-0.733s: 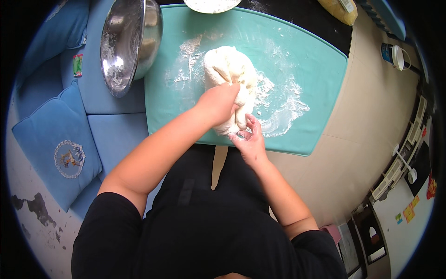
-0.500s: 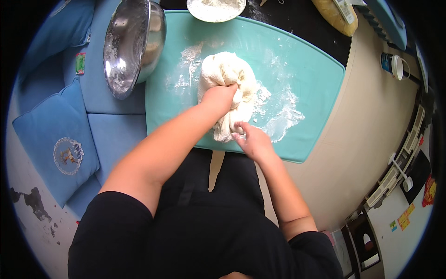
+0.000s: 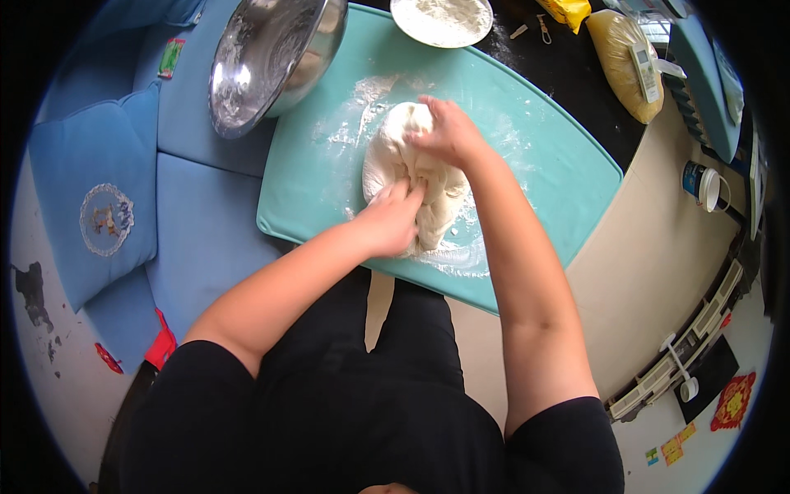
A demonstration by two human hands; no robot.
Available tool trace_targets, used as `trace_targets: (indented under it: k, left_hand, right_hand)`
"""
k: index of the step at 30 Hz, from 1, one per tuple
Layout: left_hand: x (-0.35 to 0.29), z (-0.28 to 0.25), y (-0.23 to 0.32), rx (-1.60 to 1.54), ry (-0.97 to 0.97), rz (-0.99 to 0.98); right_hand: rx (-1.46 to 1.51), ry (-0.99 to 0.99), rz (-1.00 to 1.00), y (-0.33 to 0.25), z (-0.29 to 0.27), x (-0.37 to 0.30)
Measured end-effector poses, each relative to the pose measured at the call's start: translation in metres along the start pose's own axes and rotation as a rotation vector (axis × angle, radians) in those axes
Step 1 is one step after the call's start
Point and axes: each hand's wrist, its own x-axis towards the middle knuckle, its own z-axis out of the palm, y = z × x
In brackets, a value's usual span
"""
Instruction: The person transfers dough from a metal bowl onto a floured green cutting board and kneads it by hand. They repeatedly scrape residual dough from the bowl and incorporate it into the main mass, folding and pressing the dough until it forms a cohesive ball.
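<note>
A large lump of white dough (image 3: 380,165) lies folded and creased on a floured turquoise board (image 3: 309,202). On the near left part of the dough, my left hand (image 3: 391,216) presses in, its fingers curled into a crease. My right hand (image 3: 451,133) is at the far right side of the lump, thumb and fingers spread apart and touching the dough's top. Part of the dough is hidden under both hands.
Left of the board, a big steel bowl (image 3: 329,49) stands tilted near the blue sofa (image 3: 206,198). Beyond the board are a bowl of flour (image 3: 443,20) and a yellowish bag (image 3: 619,62) with a white remote control (image 3: 645,72) on it. A white bucket (image 3: 706,188) stands at the right.
My right hand has moved from the dough's near end to its far right side. My left hand has drawn back toward me. The view has also shifted and turned.
</note>
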Motion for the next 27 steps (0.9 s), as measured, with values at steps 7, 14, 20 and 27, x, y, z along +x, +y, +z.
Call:
trace_targets:
  k: [7, 14, 20, 27]
  left_hand:
    - [-0.026, -0.043, -0.077, -0.344, 0.176, -0.009]
    - [0.090, 0.001, -0.134, 0.537, 0.517, 0.065]
    - [0.046, 0.010, -0.044, -0.771, -0.424, 0.173]
    - [-0.013, -0.009, 0.005, 0.003, -0.038, 0.341]
  right_hand:
    - [-0.148, 0.195, -0.261, -0.034, 0.022, -0.180]
    - [-0.057, 0.080, -0.261, -0.031, 0.063, -0.241]
    - [0.452, 0.549, 0.291, 0.001, 0.062, -0.256]
    - [0.198, 0.924, 0.551, 0.147, 0.065, -0.192]
